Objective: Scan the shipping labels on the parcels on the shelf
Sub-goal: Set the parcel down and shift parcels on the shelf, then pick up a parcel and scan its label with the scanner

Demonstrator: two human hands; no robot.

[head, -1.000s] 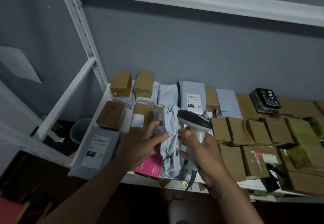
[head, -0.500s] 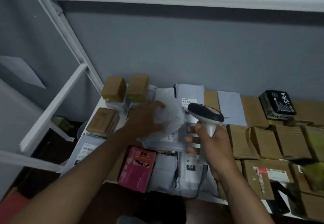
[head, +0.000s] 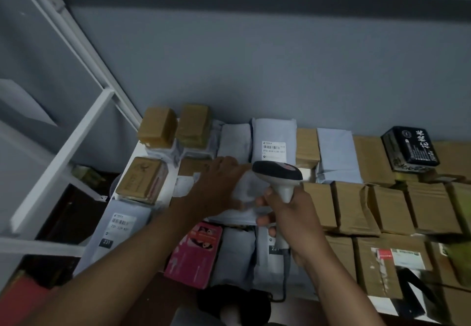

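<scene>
Head view: the shelf (head: 142,154) is crowded with parcels — brown boxes (head: 390,211) fill the 3 o'clock side, grey mailers lie through the middle, and a pink box (head: 196,254) sits at the front edge near 6 o'clock.

The left hand (head: 216,190) lies on a crumpled white mailer (head: 251,190) at the centre, fingers pointing toward 1 o'clock; whether they pinch the bag or only press it flat cannot be told, as the hand is blurred.

The right hand (head: 293,218) is clenched round the grip of the scanner (head: 277,175), whose dark head sits just above the white mailer and points toward 9 o'clock. Its cable drops toward 6 o'clock.

Readable labels face up on a grey mailer (head: 274,142) at 12 o'clock from the hands, and on another (head: 119,226) at 8 o'clock, marked 231.

The white mailer looks light, soft and slick — it will probably wrinkle and slide, so its label is best held taut by flattening the film beside the barcode, or by pinching an edge. The boxes look stiff and should take a grip on their sides.

No label shows on the white mailer here; it may be under the hand.
</scene>
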